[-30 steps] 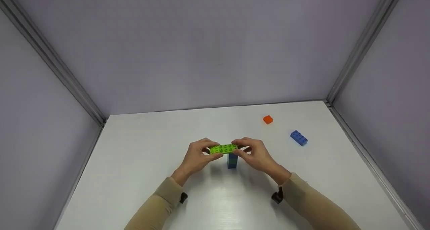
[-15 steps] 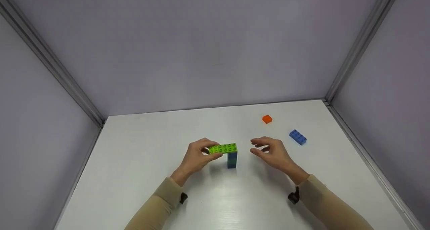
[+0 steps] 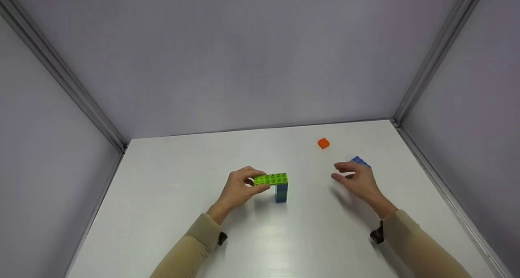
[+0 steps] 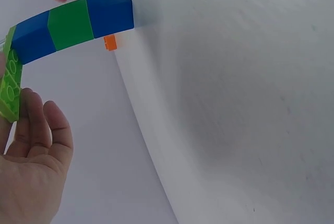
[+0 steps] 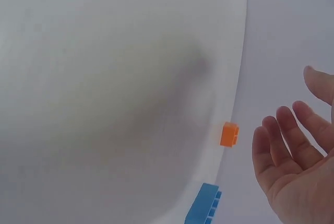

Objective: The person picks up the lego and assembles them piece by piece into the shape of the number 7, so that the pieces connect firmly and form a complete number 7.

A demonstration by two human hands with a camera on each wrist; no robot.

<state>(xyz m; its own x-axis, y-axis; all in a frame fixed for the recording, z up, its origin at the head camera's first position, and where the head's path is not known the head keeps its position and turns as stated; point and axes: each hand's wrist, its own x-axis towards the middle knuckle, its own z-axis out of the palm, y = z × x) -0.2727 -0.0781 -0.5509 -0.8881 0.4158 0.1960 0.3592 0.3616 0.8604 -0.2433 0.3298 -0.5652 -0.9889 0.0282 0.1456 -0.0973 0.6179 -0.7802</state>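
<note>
Pinched the left end of the lime plate [image 3: 271, 179] between thumb and fingers of the left hand [image 3: 239, 188], just below the middle of the head view. Saw the plate lying flat, right end atop a column of blue and green blocks [image 3: 281, 193] upright on the white table [image 3: 183, 180]. Found the right hand [image 3: 359, 183] empty, fingers loosely bent, right of centre, in front of part of the blue brick [image 3: 360, 161]; noted the orange brick [image 3: 323, 143] above and to the left.

Judged the plate light, stiff and hard to break, smooth-sided but studded enough for a sure hold. Thought it best to grip by the long edges, close to the column, and to avoid leaning on the unsupported left end for fear of tipping.

Could not tell whether fully seated on the column. Saw the grasping fingers partly cut off at the left edge of the left wrist view, and the blue brick cropped at the bottom of the right wrist view.
</note>
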